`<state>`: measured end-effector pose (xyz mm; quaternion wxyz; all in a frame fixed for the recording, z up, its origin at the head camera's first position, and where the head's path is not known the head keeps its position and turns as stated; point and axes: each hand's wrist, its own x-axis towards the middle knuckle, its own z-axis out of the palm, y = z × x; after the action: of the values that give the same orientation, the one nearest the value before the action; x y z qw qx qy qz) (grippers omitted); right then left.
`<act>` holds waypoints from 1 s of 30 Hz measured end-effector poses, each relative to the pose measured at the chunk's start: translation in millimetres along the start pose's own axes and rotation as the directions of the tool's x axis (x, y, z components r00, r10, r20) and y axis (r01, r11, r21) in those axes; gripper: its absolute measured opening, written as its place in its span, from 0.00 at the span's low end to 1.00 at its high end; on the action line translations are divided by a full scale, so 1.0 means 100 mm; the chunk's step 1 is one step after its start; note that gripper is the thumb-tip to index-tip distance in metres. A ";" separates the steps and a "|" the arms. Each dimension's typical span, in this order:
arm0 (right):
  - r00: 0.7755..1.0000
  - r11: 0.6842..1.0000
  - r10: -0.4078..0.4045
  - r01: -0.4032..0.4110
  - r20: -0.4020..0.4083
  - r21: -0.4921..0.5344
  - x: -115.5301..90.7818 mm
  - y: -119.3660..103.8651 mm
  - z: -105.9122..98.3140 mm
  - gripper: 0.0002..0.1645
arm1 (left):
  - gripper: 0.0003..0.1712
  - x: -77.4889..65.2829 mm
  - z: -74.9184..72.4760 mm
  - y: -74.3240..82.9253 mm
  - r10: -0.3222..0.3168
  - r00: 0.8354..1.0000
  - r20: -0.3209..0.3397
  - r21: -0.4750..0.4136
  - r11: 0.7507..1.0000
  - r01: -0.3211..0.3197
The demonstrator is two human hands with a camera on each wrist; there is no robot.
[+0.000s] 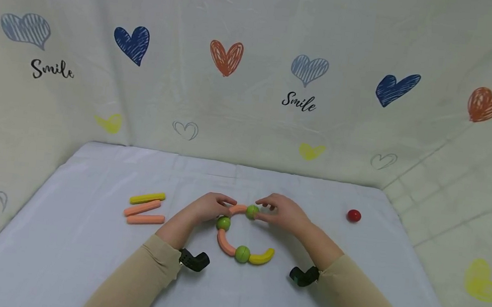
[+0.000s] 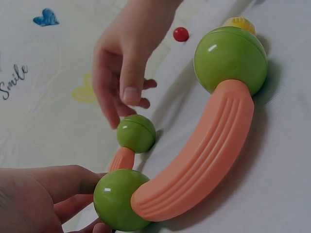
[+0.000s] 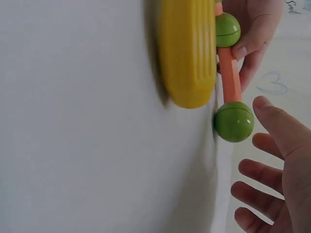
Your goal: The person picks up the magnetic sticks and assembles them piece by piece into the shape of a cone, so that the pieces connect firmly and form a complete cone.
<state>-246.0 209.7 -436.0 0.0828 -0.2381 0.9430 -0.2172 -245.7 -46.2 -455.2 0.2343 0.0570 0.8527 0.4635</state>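
Observation:
A curved chain of toy rods and balls lies on the white table. My left hand point(image 1: 209, 207) pinches the far curved orange rod point(image 1: 238, 208) near the left green ball point(image 1: 223, 222), thumb on one side and fingers on the other. At that rod's other end sits the far green ball point(image 1: 252, 211). My right hand point(image 1: 286, 214) is beside this ball with fingers spread and nothing in them; in the right wrist view its thumb stops just short of the ball. Towards me the chain continues with another curved orange rod point(image 2: 194, 160), a third green ball point(image 1: 242, 254) and a curved yellow rod point(image 3: 188, 53).
Left of the chain lie a straight yellow rod point(image 1: 147, 198) and two straight orange rods, the nearer one point(image 1: 146, 219) close to my left forearm. A red ball point(image 1: 354, 215) sits at the right on the white cloth point(image 1: 82, 256). Behind hangs a heart-printed curtain point(image 1: 249, 124).

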 end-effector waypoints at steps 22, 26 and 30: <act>0.983 0.984 -0.172 0.175 0.060 -0.042 -0.83 -0.09 0.08 0.19 | 0.19 -0.03 -0.01 0.04 -0.007 1.000 0.013 0.005 1.000 0.007; 0.980 0.982 -0.179 0.183 0.084 -0.046 -0.89 -0.11 0.14 0.18 | 0.19 -0.03 -0.01 0.03 -0.017 1.000 0.012 0.010 1.000 0.017; 0.982 0.989 -0.143 0.148 0.123 -0.027 -0.92 -0.13 0.18 0.17 | 0.18 -0.04 -0.01 0.03 -0.013 1.000 0.012 0.018 1.000 0.013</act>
<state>-155.9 236.9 -441.5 0.1193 -0.3204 0.9201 -0.1910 -243.2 -45.8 -450.9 0.2419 0.0563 0.8557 0.4540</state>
